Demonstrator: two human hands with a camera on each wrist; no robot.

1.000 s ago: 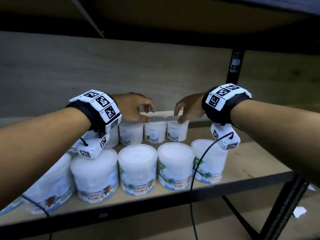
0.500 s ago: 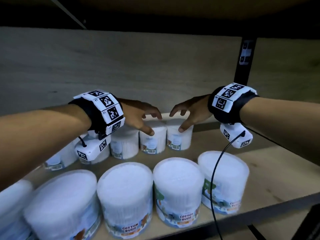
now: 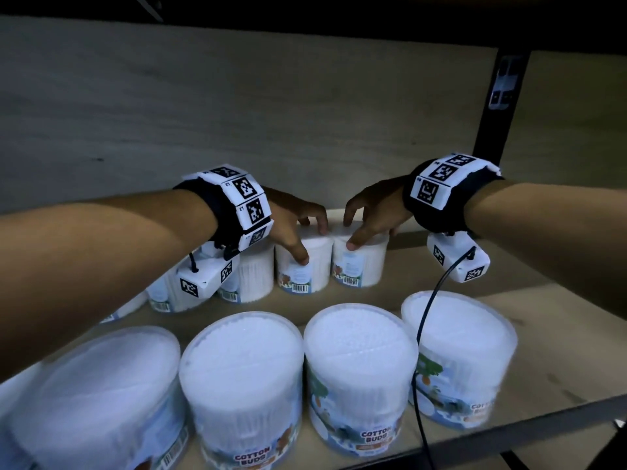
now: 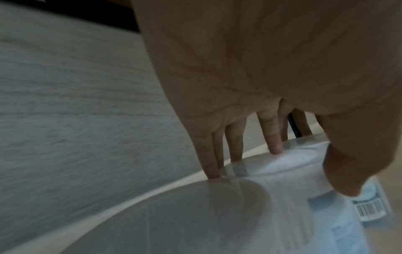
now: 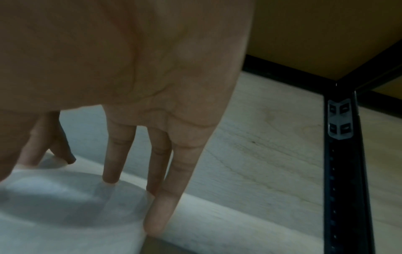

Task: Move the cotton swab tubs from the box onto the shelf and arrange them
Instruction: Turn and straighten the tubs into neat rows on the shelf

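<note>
White cotton swab tubs stand in two rows on the wooden shelf (image 3: 549, 320). In the back row, my left hand (image 3: 310, 244) grips one tub (image 3: 305, 269) from above, thumb on its front, fingers down behind its rim. My right hand (image 3: 368, 237) grips the rightmost back tub (image 3: 364, 269) the same way. The two tubs stand side by side, almost touching. In the left wrist view the fingers (image 4: 274, 137) reach behind the tub (image 4: 293, 163). In the right wrist view the fingers (image 5: 161, 214) run down the tub's (image 5: 65, 206) far side. No box is in view.
Several more tubs (image 3: 244, 385) fill the front row near the shelf edge, and others (image 3: 251, 276) stand left of the held ones. A wooden back panel (image 3: 237, 113) sits close behind. A black upright post (image 3: 498, 96) stands at the right, with bare shelf board beside it.
Both hands have dropped from the tub lids to clasp the two rightmost back-row tubs. The head camera has moved closer and lower.
</note>
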